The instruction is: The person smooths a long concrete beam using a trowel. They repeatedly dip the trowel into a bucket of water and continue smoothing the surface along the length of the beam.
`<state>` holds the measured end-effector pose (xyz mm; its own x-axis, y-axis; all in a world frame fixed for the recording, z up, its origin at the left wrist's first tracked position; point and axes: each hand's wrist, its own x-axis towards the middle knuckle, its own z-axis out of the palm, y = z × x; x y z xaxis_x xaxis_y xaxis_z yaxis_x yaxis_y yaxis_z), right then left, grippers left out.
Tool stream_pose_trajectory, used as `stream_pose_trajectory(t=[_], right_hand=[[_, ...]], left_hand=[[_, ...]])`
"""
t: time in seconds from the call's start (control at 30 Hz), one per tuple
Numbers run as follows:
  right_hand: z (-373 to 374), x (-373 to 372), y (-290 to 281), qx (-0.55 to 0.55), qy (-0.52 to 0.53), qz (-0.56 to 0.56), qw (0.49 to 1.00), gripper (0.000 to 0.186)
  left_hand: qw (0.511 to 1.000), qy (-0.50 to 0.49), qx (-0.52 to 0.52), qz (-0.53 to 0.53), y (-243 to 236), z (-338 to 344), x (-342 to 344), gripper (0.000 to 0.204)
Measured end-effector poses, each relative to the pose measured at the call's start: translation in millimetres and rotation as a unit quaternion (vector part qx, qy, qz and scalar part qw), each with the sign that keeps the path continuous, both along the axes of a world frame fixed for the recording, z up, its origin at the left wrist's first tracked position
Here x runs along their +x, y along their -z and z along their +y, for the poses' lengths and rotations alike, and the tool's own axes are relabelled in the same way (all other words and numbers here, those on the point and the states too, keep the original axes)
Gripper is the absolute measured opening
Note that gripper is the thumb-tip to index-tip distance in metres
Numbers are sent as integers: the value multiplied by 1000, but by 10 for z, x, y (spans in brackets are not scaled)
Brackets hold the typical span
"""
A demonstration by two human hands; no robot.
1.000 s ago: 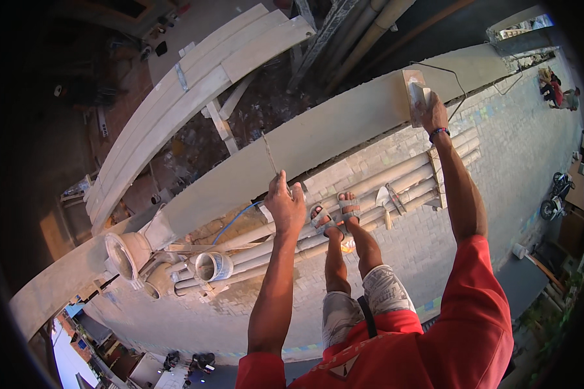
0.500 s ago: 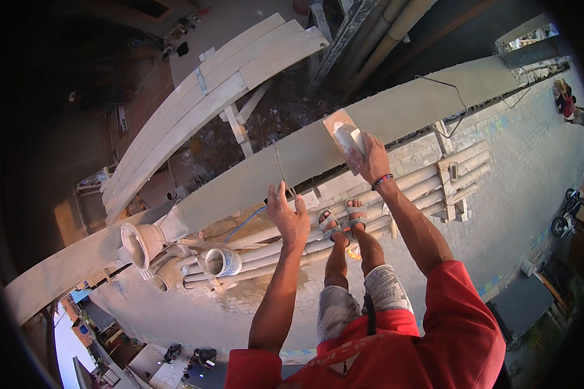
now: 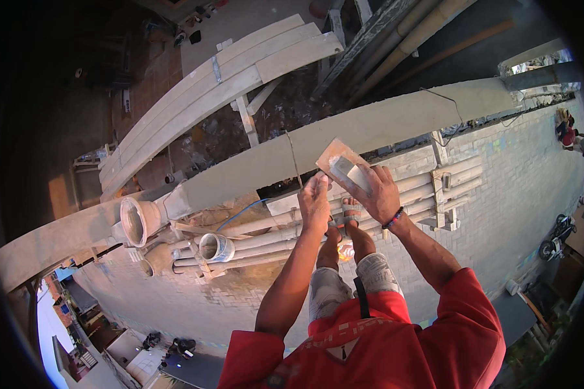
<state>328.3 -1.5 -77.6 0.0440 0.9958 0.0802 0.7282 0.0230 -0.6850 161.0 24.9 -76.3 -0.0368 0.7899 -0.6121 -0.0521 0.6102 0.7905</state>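
Observation:
My right hand (image 3: 381, 198) is wrapped round the pale handle of a flat wooden plastering float (image 3: 334, 159). Whitish mortar is smeared over the float's handle side. At the float's lower-left edge, the bent fingers of my left hand (image 3: 314, 201) are drawn together against it; part of their grip is hidden. Just beyond both hands runs a long, smooth grey plastered beam (image 3: 240, 165). A thin wire (image 3: 294, 152) loops over its face to the left of the float.
I stand on bamboo poles (image 3: 422, 188) high above a paved ground (image 3: 499, 175). A mortar-stained bucket (image 3: 215, 247) sits on the poles at left, near a flared concrete pot shape (image 3: 137, 222). Stacked curved boards (image 3: 240, 81) lie beyond the beam. Far below are a motorcycle (image 3: 557, 236) and another person (image 3: 568, 129).
The float has come away from the beam and toward me, tilting in my right hand. My left hand has moved up and right, its spread fingers closing at the float's edge.

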Motion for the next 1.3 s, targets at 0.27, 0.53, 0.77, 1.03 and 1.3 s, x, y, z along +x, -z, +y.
stream_pose_trajectory(t=[0.27,0.53,0.77,1.03,1.3], right_hand=[[-288,-277,-296,43,-29,-28,998,51],[-496,-442,-423,-2,41,-10,999,51],[-696,-286,-430,-34,118,61,991,49],[-908,636,587,-49,275,-1,960,43],[348,1865,1732,-102,419,-95,897,46]], left_hand=[[998,-53,-42,17,66,-285,-212,28],[999,-8,14,-45,175,-704,-212,25],[987,144,-18,-65,139,-1042,-214,26],[895,383,-68,219,-18,-936,-585,31],[898,297,-72,316,1059,-2015,-2216,40]])
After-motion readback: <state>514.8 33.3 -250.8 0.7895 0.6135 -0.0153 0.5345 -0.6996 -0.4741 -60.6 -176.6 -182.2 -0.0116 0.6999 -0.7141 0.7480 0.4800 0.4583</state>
